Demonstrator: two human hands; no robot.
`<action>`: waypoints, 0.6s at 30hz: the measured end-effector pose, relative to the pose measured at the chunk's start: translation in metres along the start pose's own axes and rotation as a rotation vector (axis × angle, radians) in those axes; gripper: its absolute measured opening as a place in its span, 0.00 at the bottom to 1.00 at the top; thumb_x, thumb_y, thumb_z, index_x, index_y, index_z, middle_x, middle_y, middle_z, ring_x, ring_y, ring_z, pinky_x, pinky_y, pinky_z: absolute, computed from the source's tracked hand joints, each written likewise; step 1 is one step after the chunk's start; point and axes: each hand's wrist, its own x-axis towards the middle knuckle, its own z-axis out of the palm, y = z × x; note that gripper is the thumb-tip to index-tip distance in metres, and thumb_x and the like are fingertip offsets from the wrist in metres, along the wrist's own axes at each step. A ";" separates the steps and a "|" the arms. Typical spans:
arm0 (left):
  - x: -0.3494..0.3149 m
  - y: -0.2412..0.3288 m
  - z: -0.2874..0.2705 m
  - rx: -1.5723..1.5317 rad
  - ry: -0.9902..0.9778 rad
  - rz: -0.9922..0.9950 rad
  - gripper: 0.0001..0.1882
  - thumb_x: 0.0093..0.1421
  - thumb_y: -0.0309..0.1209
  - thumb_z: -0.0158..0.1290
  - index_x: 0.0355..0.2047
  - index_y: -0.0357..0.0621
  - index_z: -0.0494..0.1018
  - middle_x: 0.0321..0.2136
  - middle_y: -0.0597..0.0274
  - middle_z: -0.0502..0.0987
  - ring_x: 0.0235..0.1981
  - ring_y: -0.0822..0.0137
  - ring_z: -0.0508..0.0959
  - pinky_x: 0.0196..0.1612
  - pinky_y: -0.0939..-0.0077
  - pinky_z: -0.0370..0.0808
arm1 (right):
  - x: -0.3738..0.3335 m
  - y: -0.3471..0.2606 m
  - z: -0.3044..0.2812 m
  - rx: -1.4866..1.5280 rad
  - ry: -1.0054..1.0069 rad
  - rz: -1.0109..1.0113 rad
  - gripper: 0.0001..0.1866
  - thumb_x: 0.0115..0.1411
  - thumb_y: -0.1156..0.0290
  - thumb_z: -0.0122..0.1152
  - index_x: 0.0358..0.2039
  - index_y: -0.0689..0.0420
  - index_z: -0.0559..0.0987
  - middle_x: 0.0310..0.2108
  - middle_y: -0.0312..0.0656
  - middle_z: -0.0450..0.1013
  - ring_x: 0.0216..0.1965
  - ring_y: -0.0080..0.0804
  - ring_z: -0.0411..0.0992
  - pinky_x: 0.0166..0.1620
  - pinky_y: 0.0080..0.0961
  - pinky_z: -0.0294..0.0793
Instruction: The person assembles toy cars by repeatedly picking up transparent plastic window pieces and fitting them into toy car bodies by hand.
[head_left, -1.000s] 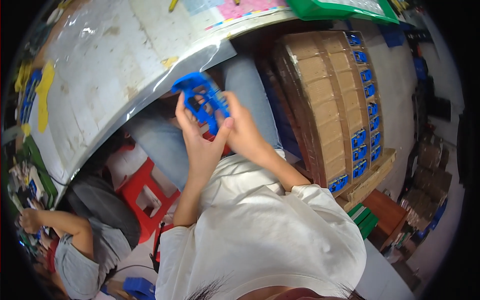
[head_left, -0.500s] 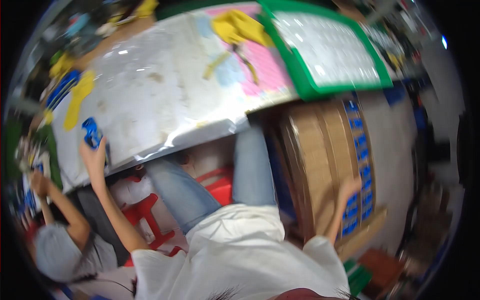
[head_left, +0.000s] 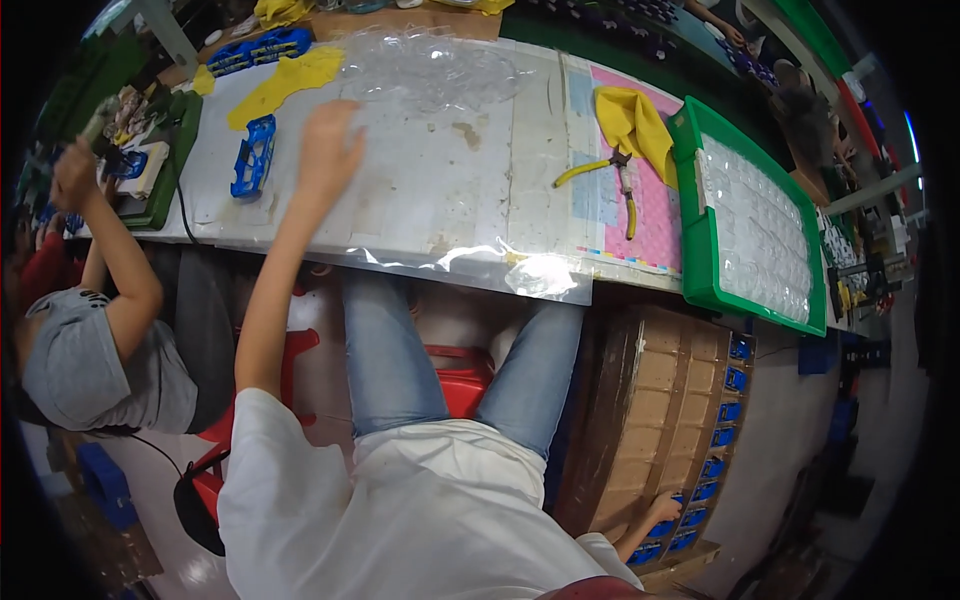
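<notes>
My left hand [head_left: 332, 150] is raised over the white work table with its fingers apart and nothing in it. Left of it, a blue plastic part [head_left: 253, 157] with cut-out openings lies on the tabletop, not touched. Down at my right side, my right hand [head_left: 663, 508] reaches to the divided cardboard box [head_left: 655, 395]. Its fingers are curled onto one of the blue plastic parts [head_left: 683, 518] in the right-hand columns; the fingertips are partly hidden.
Yellow-handled pliers [head_left: 622, 165] and a yellow cloth [head_left: 635, 125] lie at the table's right, beside a green tray [head_left: 697, 235] of clear plastic pieces. Clear plastic [head_left: 440, 70] is heaped at the back. A co-worker [head_left: 110, 340] sits close on my left.
My left hand has let go of the blue part on the table and moved right. My right hand has moved down along the box to the blue parts. The view has swung.
</notes>
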 end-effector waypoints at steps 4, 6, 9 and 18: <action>0.015 0.063 0.039 -0.199 -0.139 0.179 0.11 0.45 0.25 0.53 0.31 0.39 0.69 0.31 0.54 0.71 0.38 0.56 0.69 0.41 0.67 0.65 | 0.004 0.012 0.001 0.085 0.061 0.111 0.34 0.51 0.52 0.56 0.41 0.77 0.66 0.41 0.71 0.62 0.43 0.62 0.64 0.49 0.46 0.63; 0.021 0.072 0.069 -0.167 -0.110 0.169 0.09 0.45 0.25 0.52 0.29 0.39 0.69 0.30 0.55 0.70 0.37 0.57 0.69 0.40 0.67 0.65 | 0.009 0.027 -0.001 0.143 0.124 0.074 0.34 0.49 0.52 0.58 0.40 0.75 0.67 0.40 0.71 0.62 0.42 0.61 0.65 0.47 0.44 0.66; 0.025 0.052 0.092 -0.008 -0.101 0.173 0.07 0.44 0.25 0.51 0.27 0.39 0.69 0.28 0.56 0.71 0.35 0.58 0.68 0.39 0.69 0.65 | 0.016 0.025 -0.010 0.246 0.217 -0.026 0.32 0.51 0.51 0.57 0.36 0.74 0.67 0.37 0.63 0.63 0.38 0.56 0.66 0.40 0.43 0.67; 0.026 0.063 0.050 -0.089 0.069 0.073 0.04 0.44 0.23 0.50 0.23 0.39 0.70 0.24 0.56 0.72 0.28 0.60 0.71 0.33 0.70 0.67 | -0.065 -0.108 -0.137 0.933 0.257 -0.534 0.21 0.57 0.64 0.55 0.44 0.65 0.63 0.40 0.46 0.62 0.42 0.34 0.63 0.45 0.30 0.63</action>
